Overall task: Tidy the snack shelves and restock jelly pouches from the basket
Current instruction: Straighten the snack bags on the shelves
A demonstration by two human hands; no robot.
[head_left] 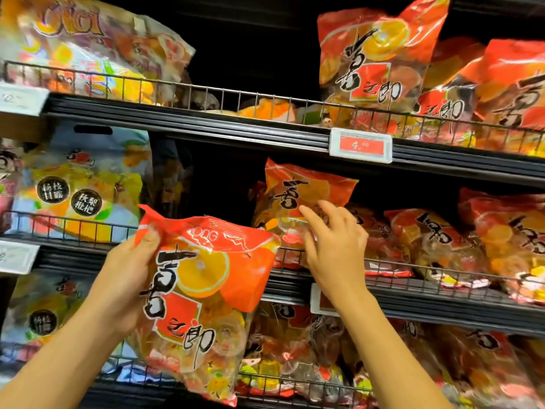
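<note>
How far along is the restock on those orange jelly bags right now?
Partway. Top shelf already has orange bags standing at its right. In hand: left hand grips a fresh orange bag while right hand touches a tilted bag on the middle shelf. Left: a dark gap beside it; basket unseen.

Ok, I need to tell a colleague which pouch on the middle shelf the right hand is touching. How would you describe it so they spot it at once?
Find the red price tag on the upper shelf edge. Just below it, on the middle shelf, an orange jelly pouch stands leftmost in its row. Unlike its slumped neighbours, it stands tallest, with the right hand on its front.
</note>
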